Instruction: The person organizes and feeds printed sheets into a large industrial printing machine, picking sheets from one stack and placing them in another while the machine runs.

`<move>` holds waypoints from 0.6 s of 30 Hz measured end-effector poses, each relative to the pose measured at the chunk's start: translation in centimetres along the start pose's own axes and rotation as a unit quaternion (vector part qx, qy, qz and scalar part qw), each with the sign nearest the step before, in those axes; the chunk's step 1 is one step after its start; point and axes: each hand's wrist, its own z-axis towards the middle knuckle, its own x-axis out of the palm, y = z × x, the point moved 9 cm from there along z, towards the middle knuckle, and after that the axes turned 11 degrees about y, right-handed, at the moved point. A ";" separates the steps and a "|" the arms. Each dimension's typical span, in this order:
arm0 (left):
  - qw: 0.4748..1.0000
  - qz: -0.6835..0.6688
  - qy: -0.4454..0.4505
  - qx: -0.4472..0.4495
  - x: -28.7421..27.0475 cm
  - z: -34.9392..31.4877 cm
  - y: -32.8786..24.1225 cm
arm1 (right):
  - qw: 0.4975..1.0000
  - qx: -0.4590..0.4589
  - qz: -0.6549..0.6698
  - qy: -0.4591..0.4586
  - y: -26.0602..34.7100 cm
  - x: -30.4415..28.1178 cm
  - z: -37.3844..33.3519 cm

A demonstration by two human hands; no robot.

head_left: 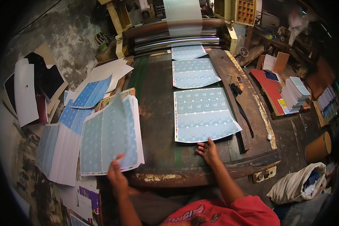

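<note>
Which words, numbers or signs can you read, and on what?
Red shirt: large lettering on the front; wording left uncopied.
Flat sheet by the right hand: repeated white letter-like marks, uncopied; smaller print unreadable.
Raised sheet at the left hand: motion-blurred, unreadable.
Purple paper, lower left: too small to read.
Control panel: any labels too small to read.

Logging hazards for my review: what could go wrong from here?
The blurred, curled sheet by the left hand might crease or land crooked on the white-edged stack.

On the table, the second sheet lies right behind the nearest sheet, where the right hand is, so the two could overlap or catch.
</note>
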 end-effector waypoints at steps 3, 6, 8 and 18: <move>0.974 0.163 0.112 0.107 4.9 -1.5 -3.1 | 0.999 -0.001 0.000 -0.032 -0.2 0.0 -0.5; 0.937 0.172 0.260 0.158 8.1 -3.3 -4.8 | 0.996 0.042 -0.019 0.077 0.2 5.4 -4.3; 0.904 0.174 0.351 0.172 10.2 -4.8 -5.5 | 0.967 0.073 -0.033 0.242 0.4 9.6 -7.7; 0.858 0.410 0.239 0.196 7.3 -0.9 -3.9 | 0.981 0.158 -0.078 0.079 -5.8 -0.7 -15.5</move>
